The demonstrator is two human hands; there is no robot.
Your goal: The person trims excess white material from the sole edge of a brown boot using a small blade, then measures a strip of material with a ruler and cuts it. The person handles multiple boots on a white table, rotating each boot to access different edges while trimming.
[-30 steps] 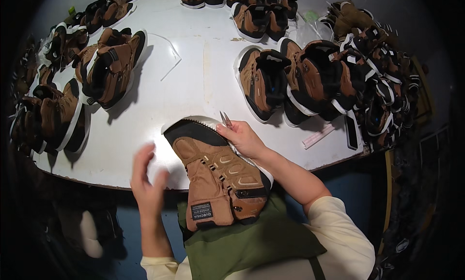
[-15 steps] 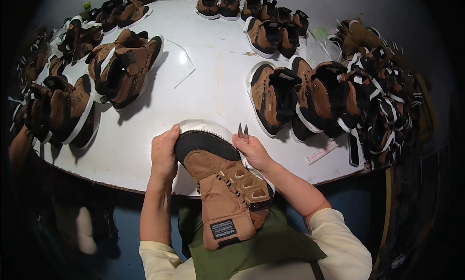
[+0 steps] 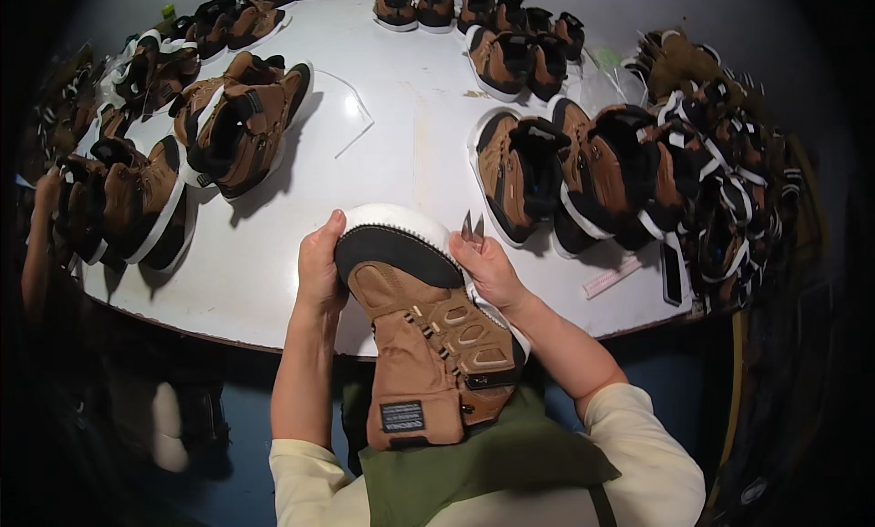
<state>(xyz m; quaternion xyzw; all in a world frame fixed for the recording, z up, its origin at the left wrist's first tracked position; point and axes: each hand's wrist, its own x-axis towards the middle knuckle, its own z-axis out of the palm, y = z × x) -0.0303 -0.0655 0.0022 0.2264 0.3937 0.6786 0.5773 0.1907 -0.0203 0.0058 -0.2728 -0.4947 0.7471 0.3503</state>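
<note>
A brown and black boot with a white sole is held between my two hands at the table's near edge, its toe pointing away from me. My left hand grips the left side of the toe, thumb up along the sole. On the right side of the toe, my right hand is closed on the sole edge. Two pointed metal blades of thread snips stick up from that same hand; their handles are hidden in the palm. The boot's shaft hangs over a green apron.
Several similar boots stand at the right, more boots at the left and along the back of the white table. A pink-white strip and a dark phone-like slab lie at right. Another person's arm shows far left.
The boot has turned slightly, its shaft swinging left, and my hands have shifted with it, a little to the right in view. The other person's hand at far left has come up to the boots.
</note>
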